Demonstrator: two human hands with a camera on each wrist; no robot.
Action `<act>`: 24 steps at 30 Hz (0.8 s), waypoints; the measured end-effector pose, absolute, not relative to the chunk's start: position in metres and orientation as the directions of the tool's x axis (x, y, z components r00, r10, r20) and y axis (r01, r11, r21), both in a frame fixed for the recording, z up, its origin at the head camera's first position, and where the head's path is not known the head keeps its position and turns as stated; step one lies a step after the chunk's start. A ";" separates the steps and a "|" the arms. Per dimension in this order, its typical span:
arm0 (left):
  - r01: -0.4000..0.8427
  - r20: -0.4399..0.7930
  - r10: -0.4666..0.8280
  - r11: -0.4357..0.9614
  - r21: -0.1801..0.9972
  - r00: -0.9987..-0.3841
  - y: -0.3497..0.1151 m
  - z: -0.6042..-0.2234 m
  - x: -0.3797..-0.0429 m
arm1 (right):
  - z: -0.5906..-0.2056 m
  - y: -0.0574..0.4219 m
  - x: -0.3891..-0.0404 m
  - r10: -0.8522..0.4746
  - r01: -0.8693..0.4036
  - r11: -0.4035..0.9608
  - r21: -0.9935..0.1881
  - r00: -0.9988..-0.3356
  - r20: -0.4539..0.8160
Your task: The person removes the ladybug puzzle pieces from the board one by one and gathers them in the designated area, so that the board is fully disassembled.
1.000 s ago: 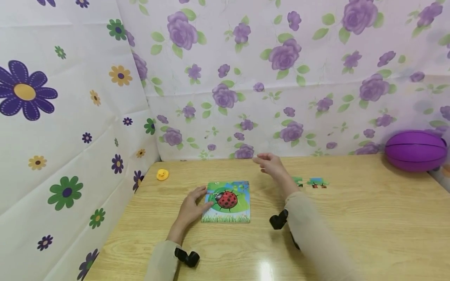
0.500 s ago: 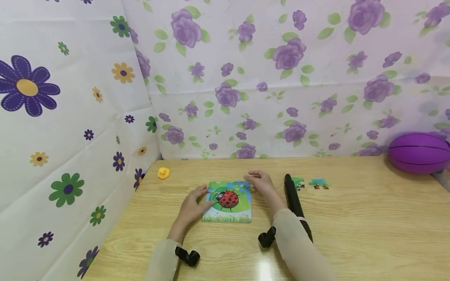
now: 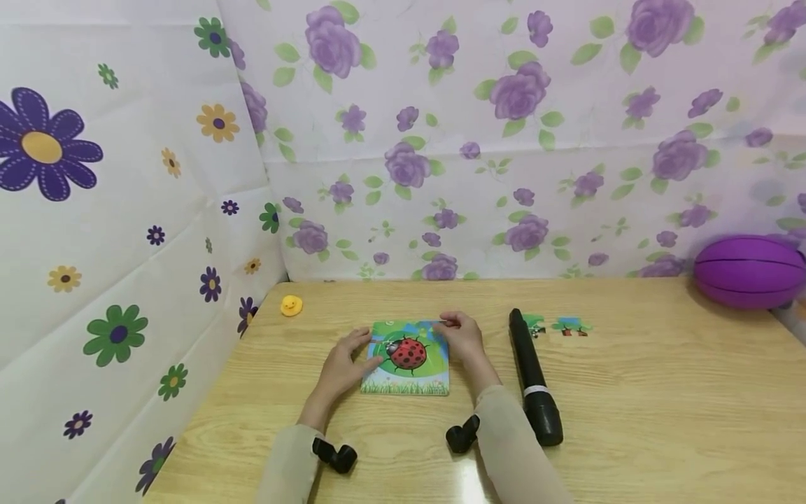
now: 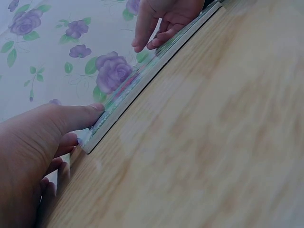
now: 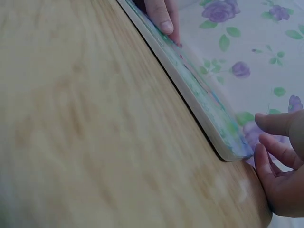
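Observation:
A square ladybug jigsaw puzzle (image 3: 408, 355) lies flat on the wooden table between both hands. My left hand (image 3: 340, 365) holds its left side, thumb on the printed face and fingers down along the edge. In the left wrist view that thumb (image 4: 85, 116) rests on the puzzle's corner. My right hand (image 3: 462, 337) is at the upper right corner, fingertips close to the edge. The right wrist view shows its thumb and fingers (image 5: 280, 152) bent a little, a gap between them and nothing visibly held. Whether its fingertips touch the puzzle, I cannot tell.
Right of the right forearm lies a long black stick with a pale ring (image 3: 535, 378). Loose jigsaw pieces (image 3: 571, 326) are beyond it. A yellow toy duck (image 3: 292, 305) sits back left, and a purple oval ball (image 3: 749, 271) at the far right. Flowered cloth encloses the table's back.
The right hand has come down and leftward from above the table to the puzzle's upper right corner, uncovering the black stick. The left hand stays on the puzzle's left side.

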State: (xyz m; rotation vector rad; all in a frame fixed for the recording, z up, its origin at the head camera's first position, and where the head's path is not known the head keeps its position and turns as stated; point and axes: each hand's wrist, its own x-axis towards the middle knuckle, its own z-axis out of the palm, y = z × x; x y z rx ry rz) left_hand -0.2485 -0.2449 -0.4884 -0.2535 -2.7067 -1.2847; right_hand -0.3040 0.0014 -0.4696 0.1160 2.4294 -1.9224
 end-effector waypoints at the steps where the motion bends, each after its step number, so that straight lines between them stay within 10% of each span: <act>1: 0.207 0.191 0.093 0.624 0.754 -0.977 -0.245 -0.487 -0.249 | -0.471 0.002 -0.304 0.031 0.069 0.242 -0.968 -0.998 -0.063; 24: 0.193 0.174 0.092 0.640 0.743 -0.980 -0.244 -0.488 -0.251 | -0.476 0.007 -0.296 -0.055 -0.070 0.391 -0.918 -0.997 0.052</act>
